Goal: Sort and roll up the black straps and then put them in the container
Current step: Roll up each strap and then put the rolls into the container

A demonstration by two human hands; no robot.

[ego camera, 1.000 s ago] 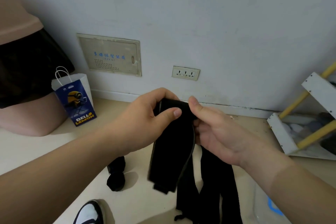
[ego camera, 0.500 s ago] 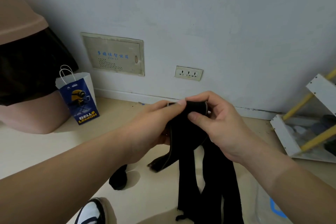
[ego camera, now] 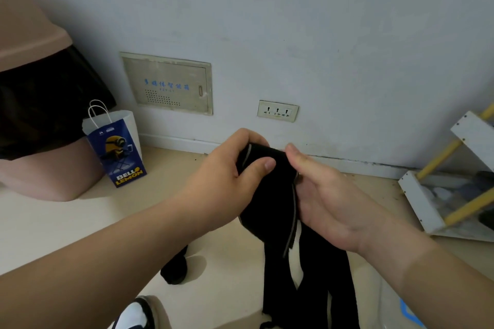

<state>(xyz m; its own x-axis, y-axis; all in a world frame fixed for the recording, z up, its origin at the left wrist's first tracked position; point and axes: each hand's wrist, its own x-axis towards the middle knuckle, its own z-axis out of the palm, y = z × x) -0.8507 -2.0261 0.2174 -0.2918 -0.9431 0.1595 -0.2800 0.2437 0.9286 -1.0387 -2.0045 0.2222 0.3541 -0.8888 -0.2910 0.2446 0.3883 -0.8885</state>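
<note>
I hold a wide black strap (ego camera: 270, 203) in mid-air over the floor, its top end folded over. My left hand (ego camera: 227, 181) grips the folded top, thumb on the front and fingers curled behind. My right hand (ego camera: 326, 195) lies against the strap's right edge, palm up, thumb tip on the top and fingers behind the fabric. Long black strap ends (ego camera: 315, 288) hang down below my hands. A small rolled black strap (ego camera: 175, 270) sits on the floor below my left forearm. A clear container with a blue mark (ego camera: 409, 312) shows at the bottom right, mostly hidden by my right arm.
A blue paper bag (ego camera: 117, 149) stands by the wall on the left, next to a pink bin with a black liner (ego camera: 40, 120). A white and yellow rack (ego camera: 454, 184) leans at the right. My shoe (ego camera: 133, 314) is at the bottom edge.
My right hand has come off the top of the strap and turned palm up at its right edge. My left hand has taken the folded top in its grip. The loose short end no longer hangs left.
</note>
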